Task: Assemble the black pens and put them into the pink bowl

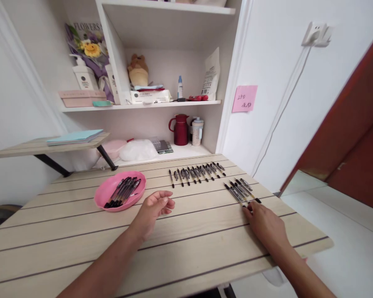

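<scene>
My left hand (pixel 157 209) hovers over the middle of the table, its fingers loosely curled with nothing visible between them. Just left of it, a pink bowl (pixel 98 200) holds a bunch of black-capped pens (pixel 124 192). My right hand (pixel 265 225) is at the near end of a small group of pens (pixel 238 191) on the right, its fingers closed about a pen's end; the fingertips are partly hidden. Beyond the hands, a long row of dark pens and pen parts (pixel 200 174) lies side by side on the table.
The striped wooden table (pixel 186 256) ends at its right edge beside the floor. At the back left stands a raised shelf (pixel 25 148) with a blue notebook (pixel 74 137). A red jug (pixel 180 130) and a cup (pixel 197 131) stand in the cabinet behind the table.
</scene>
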Available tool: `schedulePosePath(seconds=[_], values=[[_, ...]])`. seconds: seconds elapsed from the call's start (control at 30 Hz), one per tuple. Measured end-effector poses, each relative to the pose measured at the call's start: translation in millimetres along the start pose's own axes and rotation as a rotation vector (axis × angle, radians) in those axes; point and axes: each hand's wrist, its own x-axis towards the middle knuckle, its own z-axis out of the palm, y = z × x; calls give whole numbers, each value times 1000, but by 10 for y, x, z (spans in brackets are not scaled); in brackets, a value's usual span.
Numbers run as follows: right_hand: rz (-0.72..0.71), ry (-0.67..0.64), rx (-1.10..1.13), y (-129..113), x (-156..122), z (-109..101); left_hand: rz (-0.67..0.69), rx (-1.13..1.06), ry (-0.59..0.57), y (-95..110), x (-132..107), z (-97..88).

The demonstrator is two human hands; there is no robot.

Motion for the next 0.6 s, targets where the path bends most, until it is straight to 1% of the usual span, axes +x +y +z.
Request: schedulePosePath(seconds=[0.1,0.17,0.27,0.33,0.4,0.47,0.5,0.53,0.6], values=[[2,12,17,7,5,-15,15,45,43,43,-86,-127],[17,29,42,17,-47,-43,16,84,89,86,-156,-205],[48,23,83,4,-222,-84,33,187,178,195,-246,-359],[34,0,106,-38,-376,-93,75,287,252,306,-269,-512],[-9,-20,125,-94,-522,-79,133,434,336,441,-249,-700],[-50,-18,131,-140,-627,-52,151,690,426,573,-190,-892],[-60,-13,129,-154,-660,-37,115,867,464,624,-149,-979],[-63,-10,127,-161,-679,-24,46,1044,464,660,-102,-1056],[-62,-22,127,-158,-684,-4,-34,1142,466,676,2,-1172]])
